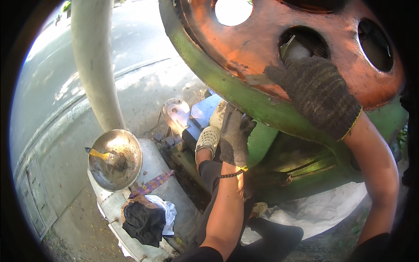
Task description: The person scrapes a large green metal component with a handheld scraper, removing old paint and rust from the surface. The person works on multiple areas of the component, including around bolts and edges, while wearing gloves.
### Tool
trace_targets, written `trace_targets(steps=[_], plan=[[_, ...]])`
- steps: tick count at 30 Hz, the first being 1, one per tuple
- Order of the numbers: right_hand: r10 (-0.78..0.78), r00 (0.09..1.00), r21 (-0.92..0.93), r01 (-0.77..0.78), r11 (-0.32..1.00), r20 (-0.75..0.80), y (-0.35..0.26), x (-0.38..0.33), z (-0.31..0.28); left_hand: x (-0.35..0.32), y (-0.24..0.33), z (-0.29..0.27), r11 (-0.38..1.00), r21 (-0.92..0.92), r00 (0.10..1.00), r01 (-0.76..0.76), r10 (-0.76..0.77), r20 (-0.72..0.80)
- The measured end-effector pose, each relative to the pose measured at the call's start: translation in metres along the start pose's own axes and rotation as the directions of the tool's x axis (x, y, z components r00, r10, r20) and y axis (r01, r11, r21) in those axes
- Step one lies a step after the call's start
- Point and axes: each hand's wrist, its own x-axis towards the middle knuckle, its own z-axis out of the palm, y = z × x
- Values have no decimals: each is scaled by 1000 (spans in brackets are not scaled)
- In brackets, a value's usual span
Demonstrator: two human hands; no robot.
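Note:
A large round metal wheel rim (pixel 227 48), orange-red with round holes and a green outer edge, fills the upper right, tilted toward me. My right hand (pixel 321 94), in a dark knit glove, is closed against its orange face below a hole. From the thumb side a flat, brownish, blade-like piece (pixel 258 79) sticks out; the glove hides the rest. My left hand (pixel 235 137), in a worn grey glove, grips the rim's lower left green edge, its fingers partly hidden. A beaded bracelet (pixel 231 174) circles the left wrist.
At left, a metal bowl (pixel 114 168) with a yellow-handled brush (pixel 98 153) stands by a pale post (pixel 94 65). Black cloth (pixel 146 225) and white cloth (pixel 163 212) lie on a grey metal surface (pixel 174 183). My clog (pixel 208 139) is beside blue metal parts (pixel 205 109).

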Motion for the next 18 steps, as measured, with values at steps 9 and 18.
trace_targets(steps=[9, 18], plan=[[62, 979, -71, -50, 996, 192, 1, 12, -12, 0, -4, 7, 993, 115, 967, 25, 5, -256], [54, 975, 39, -64, 997, 218, 3, 17, -8, -2, 8, -3, 974, -211, 992, 81, -100, -81]])
